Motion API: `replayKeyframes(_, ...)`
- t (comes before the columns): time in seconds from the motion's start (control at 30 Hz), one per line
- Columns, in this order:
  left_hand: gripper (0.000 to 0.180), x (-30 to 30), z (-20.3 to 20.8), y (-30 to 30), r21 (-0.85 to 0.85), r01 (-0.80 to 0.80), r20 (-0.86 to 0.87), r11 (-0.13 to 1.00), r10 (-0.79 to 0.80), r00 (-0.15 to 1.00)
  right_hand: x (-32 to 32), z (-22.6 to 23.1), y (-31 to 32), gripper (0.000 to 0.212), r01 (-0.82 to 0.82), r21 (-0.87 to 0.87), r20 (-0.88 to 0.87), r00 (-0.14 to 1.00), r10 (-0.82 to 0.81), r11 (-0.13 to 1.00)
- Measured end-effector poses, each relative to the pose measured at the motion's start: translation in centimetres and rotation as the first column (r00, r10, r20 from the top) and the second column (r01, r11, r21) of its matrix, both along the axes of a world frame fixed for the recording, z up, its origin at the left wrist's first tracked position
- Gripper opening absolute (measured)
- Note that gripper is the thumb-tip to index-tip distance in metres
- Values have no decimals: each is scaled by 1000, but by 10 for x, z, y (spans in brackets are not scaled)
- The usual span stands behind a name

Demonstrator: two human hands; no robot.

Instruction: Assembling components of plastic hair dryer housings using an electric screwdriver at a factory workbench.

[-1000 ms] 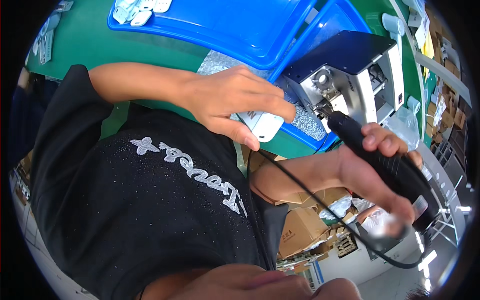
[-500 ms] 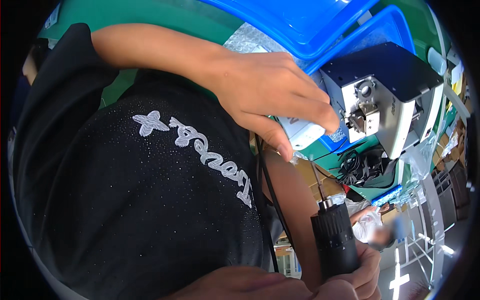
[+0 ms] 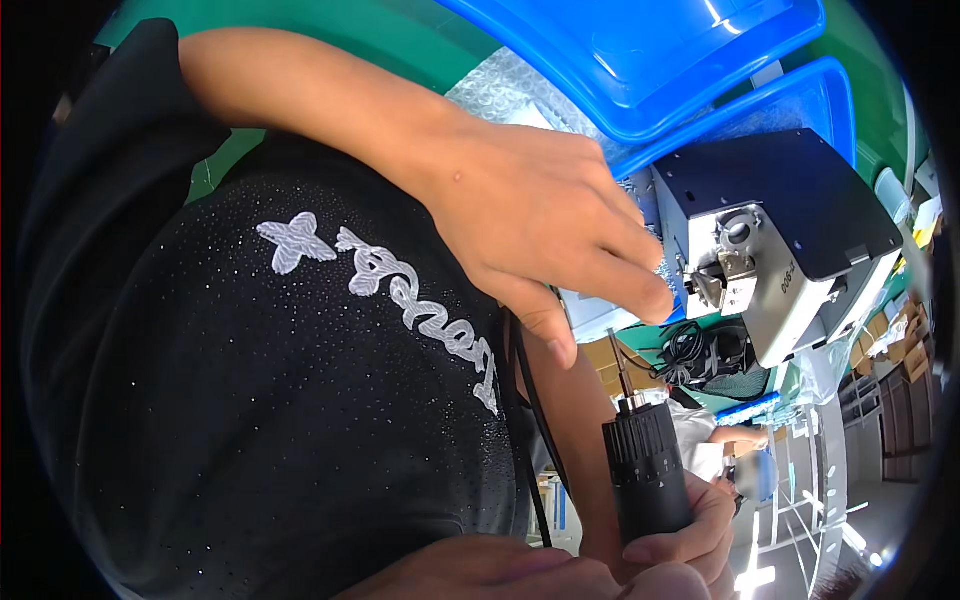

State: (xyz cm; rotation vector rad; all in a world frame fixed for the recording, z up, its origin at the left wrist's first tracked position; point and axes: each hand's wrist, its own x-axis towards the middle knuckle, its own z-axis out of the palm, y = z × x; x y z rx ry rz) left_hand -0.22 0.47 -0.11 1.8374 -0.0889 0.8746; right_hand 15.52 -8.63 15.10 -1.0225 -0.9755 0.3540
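Observation:
My left hand (image 3: 545, 215) reaches in from the upper left, palm down, its fingers and thumb closed around a small white box-shaped part (image 3: 592, 314). Most of that part is hidden under the hand. Below it, my right hand (image 3: 695, 535) grips a black electric screwdriver (image 3: 645, 470), its ribbed collar facing the part. The thin metal bit (image 3: 622, 365) points up, and its tip is at the part's lower edge; whether it touches cannot be made out. A bare forearm (image 3: 575, 440) passes behind the screwdriver.
A black-and-white screw feeder (image 3: 785, 210) with a metal front mechanism stands right of my left hand. Blue trays (image 3: 650, 125) lie beyond, beside bubble wrap (image 3: 510, 85) on the green table (image 3: 350, 45). A black cable (image 3: 685, 345) is coiled below the feeder. Another person (image 3: 700, 435) is in the background.
The screwdriver has shifted left and slightly up, so its bit is at the white part's edge. My left hand has tilted and moved slightly down. The feeder and trays appear lower in view.

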Motion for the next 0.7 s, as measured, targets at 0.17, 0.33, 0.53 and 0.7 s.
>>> replayKeyframes(0.17, 62, 0, 2, -1, -1, -16, 25, 1000, 16, 1000, -2, -8, 13, 55, 202, -65, 135, 972, -192, 977)
replayKeyframes(0.33, 63, 2, 3, -2, 0, -7, 29, 1000, 7, 1000, 27, -35, 28, 82, 207, -80, 110, 974, -198, 975)
replayKeyframes(0.53, 64, 4, 0, 1, 1, -11, 57, 1000, 11, 998, 34, -14, -11, 86, -144, -6, -181, 973, 140, 990)
replayKeyframes(0.7, 65, 3, -1, 0, 23, -10, 52, 1000, 9, 999, 19, -22, 18, 84, 240, 209, 182, 943, -279, 948)
